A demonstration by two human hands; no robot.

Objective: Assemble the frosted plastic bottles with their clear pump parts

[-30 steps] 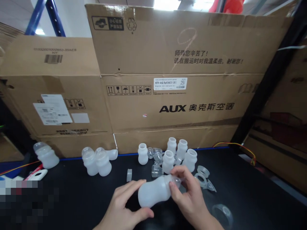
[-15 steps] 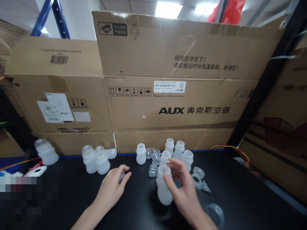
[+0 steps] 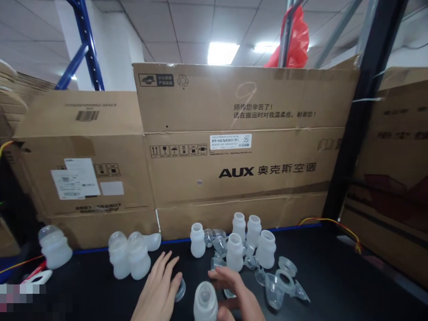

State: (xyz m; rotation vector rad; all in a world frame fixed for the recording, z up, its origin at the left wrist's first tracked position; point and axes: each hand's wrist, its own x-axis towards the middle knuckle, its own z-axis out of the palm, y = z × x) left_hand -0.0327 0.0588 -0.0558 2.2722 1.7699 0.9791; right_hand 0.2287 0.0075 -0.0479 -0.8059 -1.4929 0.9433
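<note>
My left hand (image 3: 159, 285) lies low over the black table, fingers stretched and spread. Beside its thumb is a small clear plastic piece (image 3: 181, 290), partly covered by the hand. A frosted white bottle (image 3: 205, 305) stands at the bottom edge, between my hands, with a translucent part in its mouth. Close on its right is my right hand (image 3: 239, 294), fingers curved and apart; whether the thumb touches the bottle I cannot tell. Several open frosted bottles (image 3: 235, 254) stand beyond it. Clear cups (image 3: 220, 245), a clear dome (image 3: 274, 292) and rings (image 3: 286, 281) lie around them.
Bottles with caps (image 3: 138, 258) stand at the left, another bottle (image 3: 55, 249) farther left. Large cardboard panels (image 3: 187, 178) wall off the back. A dark post (image 3: 351, 147) rises at the right, near a yellow-red wire (image 3: 347, 232). A white roll-like ring (image 3: 38, 277) lies at far left.
My right hand and the frosted bottle have come left and nearer, and its fingers have loosened around it. My left hand's fingers have spread from the clear piece. The view has tilted up.
</note>
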